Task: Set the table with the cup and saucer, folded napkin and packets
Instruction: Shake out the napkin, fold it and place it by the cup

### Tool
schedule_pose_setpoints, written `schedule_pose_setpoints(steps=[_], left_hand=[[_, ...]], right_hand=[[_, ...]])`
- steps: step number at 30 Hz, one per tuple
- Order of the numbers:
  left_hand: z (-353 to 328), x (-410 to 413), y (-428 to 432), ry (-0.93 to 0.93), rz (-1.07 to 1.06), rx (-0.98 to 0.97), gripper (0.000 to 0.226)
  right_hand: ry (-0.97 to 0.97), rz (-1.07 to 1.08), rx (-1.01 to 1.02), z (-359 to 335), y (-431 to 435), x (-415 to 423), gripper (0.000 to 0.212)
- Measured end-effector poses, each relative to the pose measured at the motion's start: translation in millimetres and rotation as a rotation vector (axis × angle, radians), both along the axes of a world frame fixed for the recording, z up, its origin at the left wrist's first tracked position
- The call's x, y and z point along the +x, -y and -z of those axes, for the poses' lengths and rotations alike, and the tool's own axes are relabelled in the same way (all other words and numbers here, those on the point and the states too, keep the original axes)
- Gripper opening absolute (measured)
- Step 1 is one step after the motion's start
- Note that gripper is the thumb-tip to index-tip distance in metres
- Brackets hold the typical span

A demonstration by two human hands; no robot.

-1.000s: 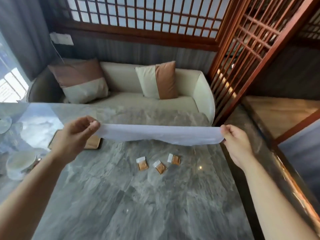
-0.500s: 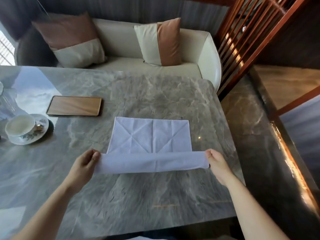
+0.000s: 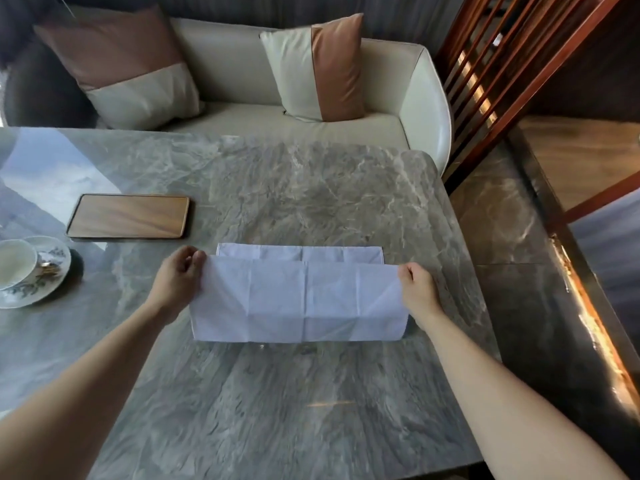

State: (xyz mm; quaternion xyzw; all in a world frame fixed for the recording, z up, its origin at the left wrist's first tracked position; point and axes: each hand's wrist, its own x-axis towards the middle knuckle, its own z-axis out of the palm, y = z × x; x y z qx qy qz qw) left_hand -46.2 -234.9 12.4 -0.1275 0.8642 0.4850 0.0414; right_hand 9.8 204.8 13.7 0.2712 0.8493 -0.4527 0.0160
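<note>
A white creased napkin [image 3: 298, 299] lies on the grey marble table [image 3: 311, 410], its near half folded over toward the far edge, leaving a thin strip of the lower layer showing. My left hand [image 3: 180, 278] pinches the folded flap's left corner. My right hand [image 3: 417, 289] pinches its right corner. A white cup [image 3: 14, 263] sits on a flowered saucer [image 3: 45, 282] at the table's left edge, with a small spoon beside it. The packets are hidden, and I cannot tell where they lie.
A flat wooden tray [image 3: 128, 216] lies left of centre behind the napkin. A cream sofa [image 3: 277, 123] with two cushions stands beyond the table. A wooden lattice screen [image 3: 502, 64] rises at the right, with dark floor below.
The napkin was held stretched in the air, then laid over the packets. Both hands have since carried its near edge away from me, folding it over itself.
</note>
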Motion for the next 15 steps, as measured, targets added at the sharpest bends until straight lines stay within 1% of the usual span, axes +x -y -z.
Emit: schedule_pose_setpoints(steps=[3,6,11,15], left_hand=[[14.8,-33.2,-5.9,-0.02,0.0,-0.023,0.025],[33.3,-54.7,-10.7,0.01,-0.006,-0.075,0.027],[65.2,-65.9,-13.0,0.036,0.016,-0.251,0.023],[77.7,-67.0,-9.6,0.063,0.023,-0.326,0.022]], right_hand=[[0.009,0.018,0.017,13.9,-6.4,-27.2,0.033],[0.024,0.001,0.038,27.6,-9.1,-47.5,0.033],[0.03,-0.019,0.108,46.8,-3.1,-66.8,0.032],[0.006,0.0,0.138,53.9,4.6,-76.1,0.034]])
